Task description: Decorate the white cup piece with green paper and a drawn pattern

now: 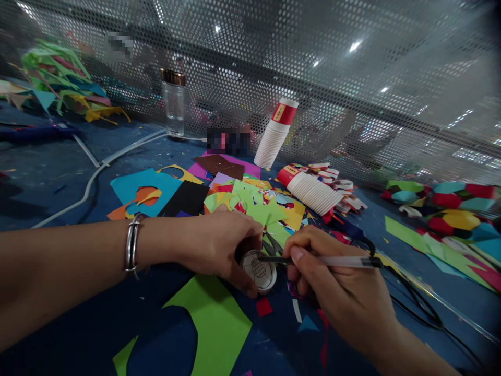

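Bare and stretched in from the left edge, the left forearm is ringed at the wrist by a silver bracelet. Between its thumb and fingers, a small white disc is gripped by the left hand, which is curled around the disc's left side; whether anything is attached behind the disc cannot be told. On the disc's face, turned toward the camera, a round grid has been drawn in dark lines, with further lines around it. A pen with a clear barrel is pinched in the fingers of the right hand, and its dark tip is laid over the disc's upper part.

Below the hands, a cut sheet of green paper is spread on the blue table, with a red scrap and a white strip just beside it. Beyond the hands, mixed cuttings are heaped, bordered on the left by black paper and blue paper. Farther back, one stack of paper cups is stood on end, and a second stack is laid on its side near it. A lidded bottle is placed close to the perforated panel behind. At the right, coloured paper shapes are gathered near a black cord.
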Action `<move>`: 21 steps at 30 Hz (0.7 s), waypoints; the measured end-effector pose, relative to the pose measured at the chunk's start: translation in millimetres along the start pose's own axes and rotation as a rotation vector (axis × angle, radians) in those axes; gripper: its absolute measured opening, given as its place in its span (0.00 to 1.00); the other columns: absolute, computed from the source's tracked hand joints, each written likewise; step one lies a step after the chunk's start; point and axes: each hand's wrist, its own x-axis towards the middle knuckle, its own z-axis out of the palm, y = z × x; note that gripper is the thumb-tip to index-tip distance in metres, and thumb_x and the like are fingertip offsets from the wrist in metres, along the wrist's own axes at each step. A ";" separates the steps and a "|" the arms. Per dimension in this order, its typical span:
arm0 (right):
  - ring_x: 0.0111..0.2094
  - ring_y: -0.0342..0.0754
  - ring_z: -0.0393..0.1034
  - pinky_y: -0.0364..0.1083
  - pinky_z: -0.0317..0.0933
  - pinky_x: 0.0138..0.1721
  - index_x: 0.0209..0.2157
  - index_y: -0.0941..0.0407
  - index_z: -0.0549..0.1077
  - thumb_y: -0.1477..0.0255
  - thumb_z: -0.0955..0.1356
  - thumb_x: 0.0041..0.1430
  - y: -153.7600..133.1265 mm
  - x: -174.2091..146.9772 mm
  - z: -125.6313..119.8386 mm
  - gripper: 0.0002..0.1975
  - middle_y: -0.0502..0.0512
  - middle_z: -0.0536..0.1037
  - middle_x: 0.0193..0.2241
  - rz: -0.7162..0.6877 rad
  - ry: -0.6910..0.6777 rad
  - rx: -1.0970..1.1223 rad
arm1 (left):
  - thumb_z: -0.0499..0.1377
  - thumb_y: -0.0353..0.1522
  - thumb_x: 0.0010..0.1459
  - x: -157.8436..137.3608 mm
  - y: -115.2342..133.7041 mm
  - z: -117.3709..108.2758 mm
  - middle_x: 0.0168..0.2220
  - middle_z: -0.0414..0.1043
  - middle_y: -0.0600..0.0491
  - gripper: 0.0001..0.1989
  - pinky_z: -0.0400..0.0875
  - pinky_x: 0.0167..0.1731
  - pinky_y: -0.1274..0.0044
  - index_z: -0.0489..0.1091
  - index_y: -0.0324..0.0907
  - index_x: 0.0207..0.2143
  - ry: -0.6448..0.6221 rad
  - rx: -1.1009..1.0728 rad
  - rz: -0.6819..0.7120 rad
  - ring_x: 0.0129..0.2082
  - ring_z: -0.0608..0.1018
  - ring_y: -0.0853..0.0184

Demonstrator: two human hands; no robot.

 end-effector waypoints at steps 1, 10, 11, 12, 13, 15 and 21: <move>0.17 0.41 0.63 0.42 0.56 0.20 0.30 0.54 0.70 0.70 0.60 0.69 0.1 0.1 0.0 0.13 0.45 0.71 0.19 -0.002 -0.001 0.002 | 0.72 0.49 0.40 0.2 -0.5 0.0 0.32 0.73 0.58 0.26 0.61 0.25 0.77 0.71 0.45 0.37 0.004 0.008 0.004 0.30 0.72 0.67; 0.19 0.41 0.66 0.42 0.58 0.21 0.33 0.54 0.70 0.70 0.59 0.71 3.8 0.5 -1.7 0.13 0.46 0.72 0.21 -0.045 -0.049 -0.042 | 0.72 0.48 0.40 1.5 -0.1 0.2 0.32 0.73 0.57 0.26 0.61 0.26 0.77 0.71 0.44 0.37 0.000 -0.007 0.004 0.31 0.72 0.66; 0.19 0.41 0.66 0.42 0.59 0.21 0.33 0.54 0.70 0.70 0.59 0.71 4.3 0.2 -1.6 0.13 0.46 0.72 0.21 -0.046 -0.050 -0.038 | 0.72 0.48 0.40 1.4 0.1 0.2 0.33 0.73 0.57 0.26 0.61 0.27 0.77 0.71 0.44 0.37 0.003 -0.010 0.005 0.31 0.72 0.66; 0.19 0.41 0.66 0.42 0.59 0.21 0.33 0.54 0.70 0.70 0.60 0.71 4.7 -0.1 -1.5 0.13 0.46 0.72 0.21 -0.046 -0.046 -0.037 | 0.72 0.48 0.40 1.2 0.1 0.3 0.33 0.73 0.57 0.26 0.61 0.27 0.77 0.72 0.44 0.37 0.005 -0.010 0.008 0.31 0.72 0.66; 0.19 0.41 0.66 0.42 0.59 0.22 0.33 0.54 0.70 0.70 0.60 0.71 4.8 -0.3 -1.3 0.12 0.47 0.72 0.22 -0.048 -0.043 -0.040 | 0.72 0.47 0.40 1.1 0.2 0.3 0.32 0.73 0.57 0.26 0.60 0.26 0.77 0.72 0.44 0.37 0.006 -0.006 0.010 0.31 0.72 0.66; 0.19 0.41 0.66 0.42 0.60 0.22 0.34 0.54 0.71 0.70 0.60 0.71 4.6 -0.6 -0.9 0.12 0.47 0.72 0.22 -0.059 -0.036 -0.048 | 0.72 0.47 0.40 1.0 0.1 0.2 0.32 0.72 0.57 0.25 0.60 0.26 0.77 0.71 0.44 0.37 0.003 -0.002 0.016 0.30 0.72 0.67; 0.19 0.41 0.66 0.42 0.60 0.22 0.33 0.54 0.70 0.71 0.60 0.70 2.2 -0.2 -2.1 0.12 0.46 0.71 0.21 -0.122 -0.054 -0.063 | 0.73 0.47 0.40 0.1 -0.2 0.1 0.33 0.73 0.57 0.25 0.61 0.26 0.78 0.72 0.45 0.37 0.003 -0.024 0.002 0.32 0.73 0.66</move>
